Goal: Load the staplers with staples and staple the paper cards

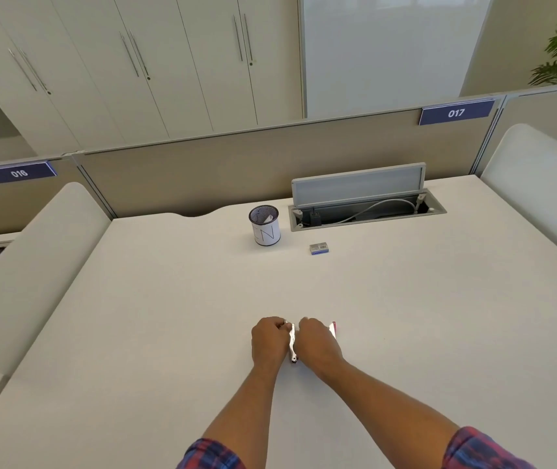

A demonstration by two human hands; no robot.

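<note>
Stapler (292, 343) sits low in the middle of the tabletop (168, 316), white, squeezed between both hands. Left hand (268, 340) is curled round its left side, right hand (317, 343) curled over it from the right, so both are gripping it. Something white and pink (333, 328) pokes out just past the right hand, can't tell what. Further back there's a staple box (319, 248), a mesh cup (264, 225) to its left, and an open cable hatch (365, 211) behind.
</note>
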